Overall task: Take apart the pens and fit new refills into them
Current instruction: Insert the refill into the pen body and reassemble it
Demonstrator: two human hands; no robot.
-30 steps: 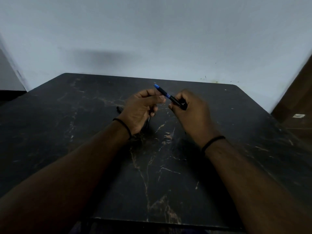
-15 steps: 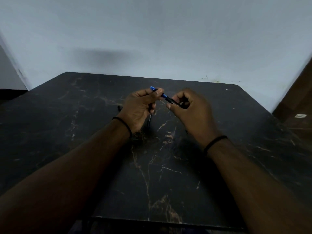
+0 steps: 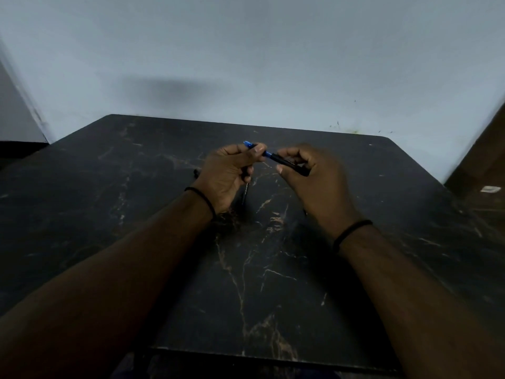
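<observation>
Just above the middle of the frame, both hands hold one pen (image 3: 276, 157) in the air over the dark marbled bench (image 3: 136, 214). The pen lies slanted, its blue end toward the upper left and its black barrel running down to the right. The left hand (image 3: 229, 173) pinches the blue end between thumb and curled fingers (image 3: 255, 149), with the blue tip poking out past them. The right hand (image 3: 317, 181) has its fingers curled round the black barrel, thumb tip free just below it. Holding each end in a separate hand looks meant for twisting or pulling the two halves apart, so the step in hand is probably opening the pen, though no gap shows at the joint. Both grips are narrow and close to the joint, which should give control over a thin, slippery thing. Below the left hand a thin dark stick (image 3: 245, 192) lies on the bench, perhaps a refill or another pen; it is too dim to tell. A small dark object (image 3: 195, 173) peeks out left of that hand.
</observation>
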